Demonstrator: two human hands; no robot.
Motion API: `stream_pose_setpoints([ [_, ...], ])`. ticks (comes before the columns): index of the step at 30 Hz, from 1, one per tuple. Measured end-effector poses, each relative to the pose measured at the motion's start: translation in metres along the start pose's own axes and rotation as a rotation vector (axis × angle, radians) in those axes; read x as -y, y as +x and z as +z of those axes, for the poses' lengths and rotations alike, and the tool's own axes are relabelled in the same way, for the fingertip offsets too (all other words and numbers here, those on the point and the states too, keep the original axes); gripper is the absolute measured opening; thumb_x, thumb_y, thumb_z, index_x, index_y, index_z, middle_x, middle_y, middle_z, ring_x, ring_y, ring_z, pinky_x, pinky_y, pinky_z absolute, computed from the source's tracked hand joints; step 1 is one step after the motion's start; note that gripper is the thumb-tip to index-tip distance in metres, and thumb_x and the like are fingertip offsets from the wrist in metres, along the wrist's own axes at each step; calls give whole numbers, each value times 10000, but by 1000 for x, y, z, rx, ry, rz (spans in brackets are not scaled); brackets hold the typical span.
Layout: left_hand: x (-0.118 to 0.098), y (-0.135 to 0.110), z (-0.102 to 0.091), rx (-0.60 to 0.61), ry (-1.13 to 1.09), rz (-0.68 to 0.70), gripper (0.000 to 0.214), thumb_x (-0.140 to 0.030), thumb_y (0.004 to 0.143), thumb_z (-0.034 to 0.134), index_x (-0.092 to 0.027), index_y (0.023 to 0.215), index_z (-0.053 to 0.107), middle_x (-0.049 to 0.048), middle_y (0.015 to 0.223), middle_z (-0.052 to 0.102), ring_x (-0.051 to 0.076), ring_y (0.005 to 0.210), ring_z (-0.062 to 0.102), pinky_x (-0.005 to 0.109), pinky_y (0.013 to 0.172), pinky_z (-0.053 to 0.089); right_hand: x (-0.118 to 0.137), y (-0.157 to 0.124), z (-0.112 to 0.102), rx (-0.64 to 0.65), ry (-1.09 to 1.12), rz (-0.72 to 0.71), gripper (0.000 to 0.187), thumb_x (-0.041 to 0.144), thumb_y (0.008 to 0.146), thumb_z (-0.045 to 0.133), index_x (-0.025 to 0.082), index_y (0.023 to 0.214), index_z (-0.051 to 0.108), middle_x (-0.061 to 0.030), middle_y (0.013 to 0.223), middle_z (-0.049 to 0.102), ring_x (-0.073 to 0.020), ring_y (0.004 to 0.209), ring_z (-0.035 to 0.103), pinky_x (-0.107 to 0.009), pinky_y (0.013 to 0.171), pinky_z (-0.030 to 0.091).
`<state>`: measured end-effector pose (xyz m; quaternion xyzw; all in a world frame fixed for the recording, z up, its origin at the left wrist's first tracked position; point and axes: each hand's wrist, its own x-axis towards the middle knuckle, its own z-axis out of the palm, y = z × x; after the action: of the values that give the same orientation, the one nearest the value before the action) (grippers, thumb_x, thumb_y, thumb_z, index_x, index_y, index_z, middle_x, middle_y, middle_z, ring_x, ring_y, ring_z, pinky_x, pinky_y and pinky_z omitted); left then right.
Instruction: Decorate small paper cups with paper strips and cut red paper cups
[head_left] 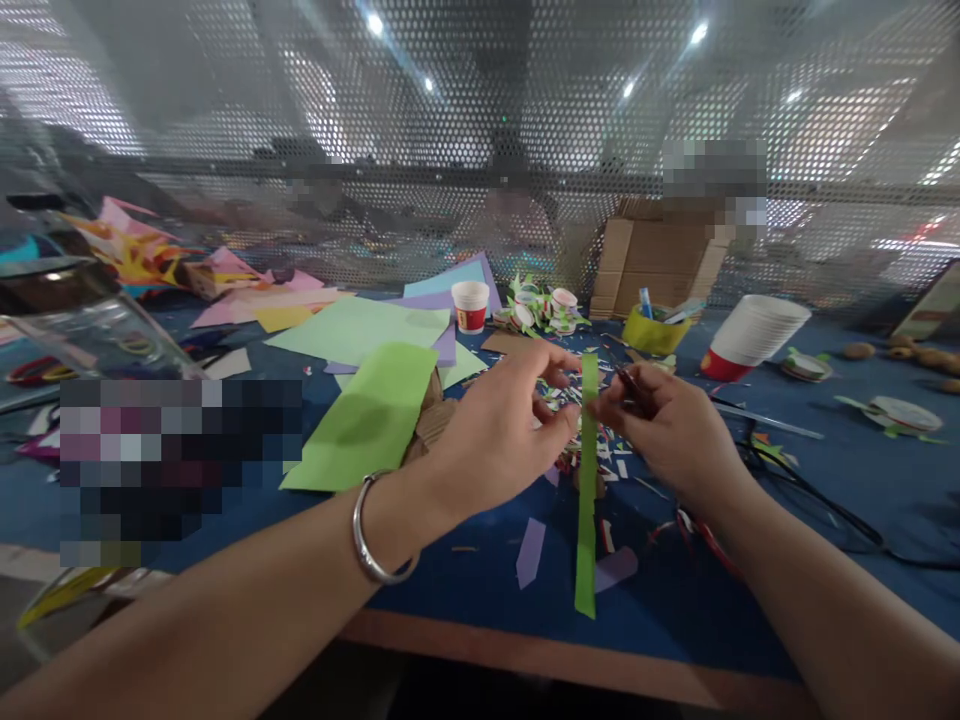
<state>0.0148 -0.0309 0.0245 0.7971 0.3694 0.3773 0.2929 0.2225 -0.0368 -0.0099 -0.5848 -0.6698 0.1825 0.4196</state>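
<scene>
A long, narrow green paper strip (587,500) hangs upright in front of me, over the table's near part. My right hand (667,425) is closed, its fingertips at the strip's right edge, where they seem to pinch it. A dark reddish thing (636,388) is also tucked in those fingers; its kind is mostly hidden. Just left of the strip, my left hand (499,425) has thumb and forefinger apart, with nothing seen between them. A sheet of green paper (367,415) lies left of that hand, beside torn brown cardboard (435,425).
Paper scraps (615,465) litter the blue table behind and under my hands. Further back stand a single paper cup (470,305), a yellow-green holder (656,330) and a tilted stack of cups (754,335). A black cable (825,505) runs along the right.
</scene>
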Motion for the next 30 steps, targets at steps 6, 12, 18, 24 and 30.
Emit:
stream_pose_setpoints([
  [6, 14, 11, 3, 86, -265, -232, 408, -325, 871, 719, -170, 1230, 601, 60, 947, 706, 157, 738, 650, 278, 612, 496, 15, -10, 1, 22, 287, -20, 274, 367, 828, 781, 233, 766, 551, 30, 739, 562, -143, 687, 530, -267, 627, 425],
  [12, 17, 14, 9, 145, -568, -336, 128, -212, 861, 702, -169, 812, 592, -30, 688, 612, 84, 586, 618, 186, 518, 480, 19, -13, 2, 84, 328, -22, 276, 350, 829, 811, 222, 776, 572, 27, 753, 591, -131, 685, 550, -252, 633, 455],
  [18, 16, 10, 6, 104, -744, -490, 70, -118, 870, 664, -145, 823, 619, 1, 668, 685, 109, 593, 695, 201, 563, 542, 22, -15, 2, 48, 271, -68, 308, 479, 903, 741, 220, 812, 602, 24, 736, 564, -118, 641, 511, -248, 580, 421],
  [24, 18, 2, 6, 12, -916, -634, 111, -103, 892, 656, -137, 795, 614, 6, 730, 711, 120, 624, 729, 215, 589, 566, 21, -19, 0, 47, 251, -32, 437, 628, 987, 558, 229, 811, 579, 75, 585, 335, -90, 489, 259, -280, 466, 217],
  [30, 19, -1, 3, -47, -1061, -659, 47, -89, 911, 645, -116, 895, 681, 42, 832, 755, 132, 722, 762, 222, 676, 607, 24, -23, -3, 36, 55, -91, 429, 595, 1015, 524, 225, 818, 616, 38, 657, 463, -110, 585, 396, -275, 537, 309],
])
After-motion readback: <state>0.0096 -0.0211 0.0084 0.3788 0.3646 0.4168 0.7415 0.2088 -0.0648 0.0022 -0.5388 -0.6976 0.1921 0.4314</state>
